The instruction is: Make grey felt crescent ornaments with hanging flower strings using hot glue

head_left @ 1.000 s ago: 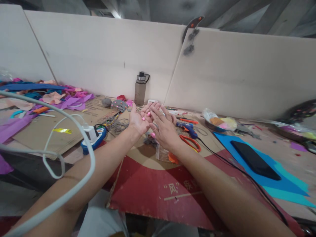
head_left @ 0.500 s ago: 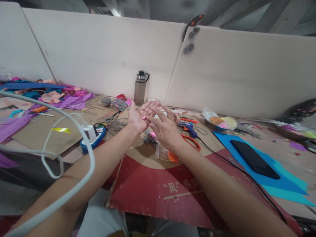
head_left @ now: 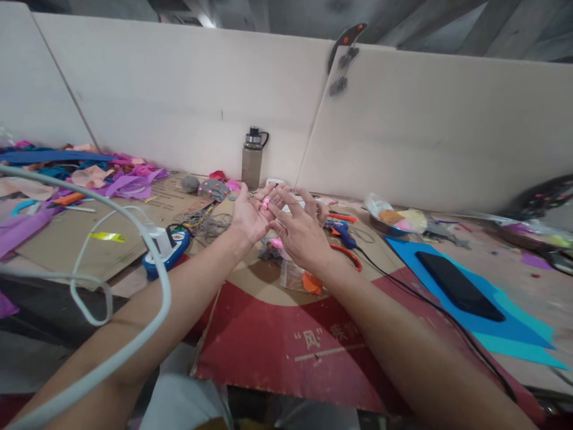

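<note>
Left hand (head_left: 252, 220) is palm up, spread open, small pink pieces (head_left: 265, 204) resting toward its 1 o'clock — right hand (head_left: 302, 234) alongside at 3 o'clock, fingers parted and loosely bent, contact with the pieces not discernible — bottle (head_left: 251, 167) standing beyond at 12 o'clock.

pink bits (head_left: 265, 203), pink-dotted grey piece (head_left: 213, 190), red-and-tan cardboard (head_left: 264, 343)

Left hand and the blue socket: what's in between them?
In the head view, a tangle of thin grey strands lies between the left hand and the blue socket.
</note>
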A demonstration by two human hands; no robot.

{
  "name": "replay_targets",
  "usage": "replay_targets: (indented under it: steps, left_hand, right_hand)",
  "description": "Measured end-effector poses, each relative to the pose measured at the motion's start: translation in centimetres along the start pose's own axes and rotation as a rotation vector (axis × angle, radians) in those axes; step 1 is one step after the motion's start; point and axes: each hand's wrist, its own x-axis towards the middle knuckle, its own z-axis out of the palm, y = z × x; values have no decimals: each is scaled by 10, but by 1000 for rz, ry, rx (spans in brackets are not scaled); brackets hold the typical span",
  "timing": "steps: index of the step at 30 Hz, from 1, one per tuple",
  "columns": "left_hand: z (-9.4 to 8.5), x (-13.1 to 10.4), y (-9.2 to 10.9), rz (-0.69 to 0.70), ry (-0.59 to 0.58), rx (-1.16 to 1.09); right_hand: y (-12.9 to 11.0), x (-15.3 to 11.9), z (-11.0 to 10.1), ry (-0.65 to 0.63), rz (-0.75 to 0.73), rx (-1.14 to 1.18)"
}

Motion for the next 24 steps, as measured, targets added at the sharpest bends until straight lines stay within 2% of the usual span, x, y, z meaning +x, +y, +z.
replay_targets:
  steps: [6,10,14,19,24]
  left_hand:
    - [-1,5,-5,-70,-34,117]
    - [-1,7,-8,-40,-69,201]
    - [-3,6,-10,-38,-130,262]
    - [-3,4,-11,-114,-268,322]
    - [-1,2,-9,-155,-271,328]
  right_hand:
    - [4,3,2,77,62,64]
    - [8,4,0,123,62,136]
    - [16,8,-3,188,144,292]
    - [23,10,-3,145,113,364]
    - [27,9,-5,152,131,390]
